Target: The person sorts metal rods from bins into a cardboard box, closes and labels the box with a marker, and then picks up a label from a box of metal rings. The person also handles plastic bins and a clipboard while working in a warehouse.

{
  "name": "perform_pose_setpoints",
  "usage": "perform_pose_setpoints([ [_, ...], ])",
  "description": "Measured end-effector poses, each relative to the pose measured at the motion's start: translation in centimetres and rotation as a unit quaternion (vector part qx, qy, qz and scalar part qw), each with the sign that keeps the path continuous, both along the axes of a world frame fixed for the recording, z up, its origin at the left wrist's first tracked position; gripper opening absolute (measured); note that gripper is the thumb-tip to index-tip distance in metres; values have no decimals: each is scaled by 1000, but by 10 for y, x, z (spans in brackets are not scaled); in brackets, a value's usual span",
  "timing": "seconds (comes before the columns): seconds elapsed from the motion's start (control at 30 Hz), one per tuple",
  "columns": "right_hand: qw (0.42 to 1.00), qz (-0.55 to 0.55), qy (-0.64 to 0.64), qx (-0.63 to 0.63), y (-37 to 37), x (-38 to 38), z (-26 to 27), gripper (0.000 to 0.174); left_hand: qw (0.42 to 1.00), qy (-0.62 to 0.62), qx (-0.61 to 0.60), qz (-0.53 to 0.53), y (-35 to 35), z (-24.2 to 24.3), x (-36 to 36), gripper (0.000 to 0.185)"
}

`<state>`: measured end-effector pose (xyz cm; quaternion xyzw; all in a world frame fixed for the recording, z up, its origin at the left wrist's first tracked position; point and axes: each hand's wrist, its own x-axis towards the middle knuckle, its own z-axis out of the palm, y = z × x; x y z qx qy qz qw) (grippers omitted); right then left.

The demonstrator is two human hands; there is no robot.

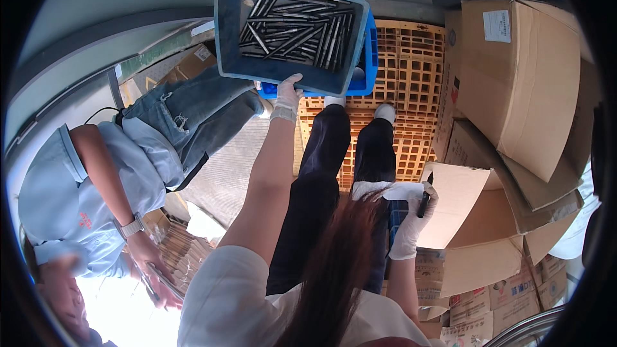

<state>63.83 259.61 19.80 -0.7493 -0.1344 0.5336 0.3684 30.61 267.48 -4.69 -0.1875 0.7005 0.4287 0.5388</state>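
Note:
My left hand (288, 97), in a pale glove, grips the near rim of a grey-blue plastic bin (289, 73), its thumb over the edge. Inside lie many dark, slender metal rods (296, 29), in a loose pile pointing several ways. Beneath the bin shows a bright blue plastic crate (371, 58), mostly covered by it. My right hand (407, 238), gloved too, is beside my right leg. It holds a black marker pen (424, 202) and a white slip of paper (404, 192). Long hair hangs partly in front of the paper's left end.
An orange plastic pallet (414, 72) lies under the crate and my feet. Large cardboard boxes (487, 67) and an open carton (482, 212) line the right side. At left a co-worker (140, 154) bends forward, holding a flat dark device (164, 279). Cardboard bundles (188, 260) lie behind.

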Motion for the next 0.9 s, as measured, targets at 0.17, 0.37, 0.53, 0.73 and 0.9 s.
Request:
perform_pose_setpoints([
  [0.17, 994, 88, -36, 46, -1, -6, 6, 29, 1000, 3, 17, -19, -3, 30, -3, 10],
  [0.37, 988, 115, -65, 79, 0, -3, 2, 28, 999, -30, 21, 31, -29, 57, 23, 9],
  [0.53, 993, 92, -47, 62, 11, -7, 1, 29, 998, -52, -10, 32, -66, 81, 45, 9],
  [0.73, 974, 181, -117, 66, 29, -7, -7, 30, 991, -106, -74, 46, -117, 84, 65, 11],
  [0.9, 983, 161, -79, 34, 29, -10, -8, 29, 991, -113, -48, 52, -136, 68, 67, 15],
])
